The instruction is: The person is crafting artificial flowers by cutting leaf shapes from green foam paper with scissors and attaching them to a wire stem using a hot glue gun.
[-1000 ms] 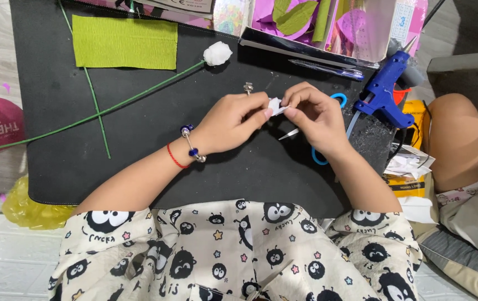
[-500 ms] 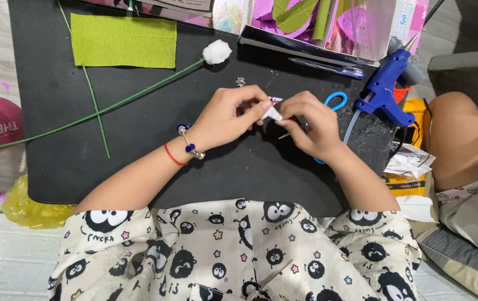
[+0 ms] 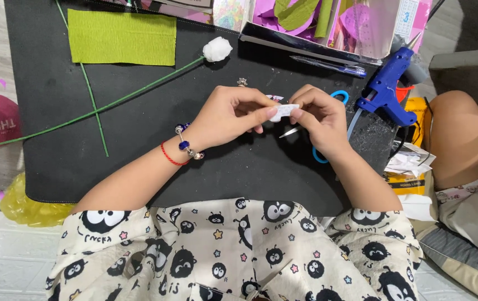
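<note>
Both hands, left hand (image 3: 229, 116) and right hand (image 3: 319, 114), pinch a small white paper piece (image 3: 283, 111) between closed fingertips above the black mat's (image 3: 138, 161) middle. The thin piece could tear or slip if they pull apart. Half a second earlier the hands were angled nearer the mat's far edge.

Green crepe sheet (image 3: 122, 38), blue glue gun (image 3: 386, 89), black mat (image 3: 138, 161), white paper scrap (image 3: 283, 111), red wrist string (image 3: 170, 158), cream cartoon-patterned clothing (image 3: 239, 251).
</note>
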